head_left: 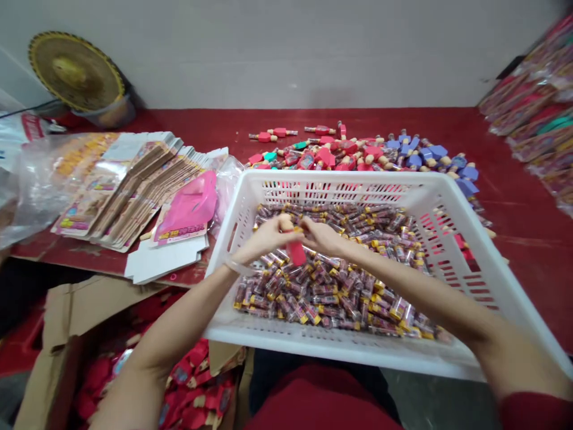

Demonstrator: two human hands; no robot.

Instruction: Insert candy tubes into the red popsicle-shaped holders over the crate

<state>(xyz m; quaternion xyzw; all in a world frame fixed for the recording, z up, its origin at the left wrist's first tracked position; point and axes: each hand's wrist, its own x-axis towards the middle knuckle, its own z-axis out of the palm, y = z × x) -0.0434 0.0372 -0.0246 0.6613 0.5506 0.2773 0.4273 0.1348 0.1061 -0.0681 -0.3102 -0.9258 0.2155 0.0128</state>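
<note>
Above a white plastic basket (358,359), my left hand (268,236) is closed on a red piece (296,253) with a pale rounded end. Beside it, my right hand (323,237) has its fingers pinched together near the top of that piece. Whether it grips the piece or a small tube is blurred and partly hidden. Under both hands, the basket holds many small clear tubes (324,298) with dark contents and yellow ends.
Behind the basket lie red pieces (326,157) and blue pieces (414,160). Stacked printed cards (134,197) stand left. A cardboard box (58,364) of red pieces is lower left. Bagged items (537,113) are piled far right. A wall (313,54) rises behind.
</note>
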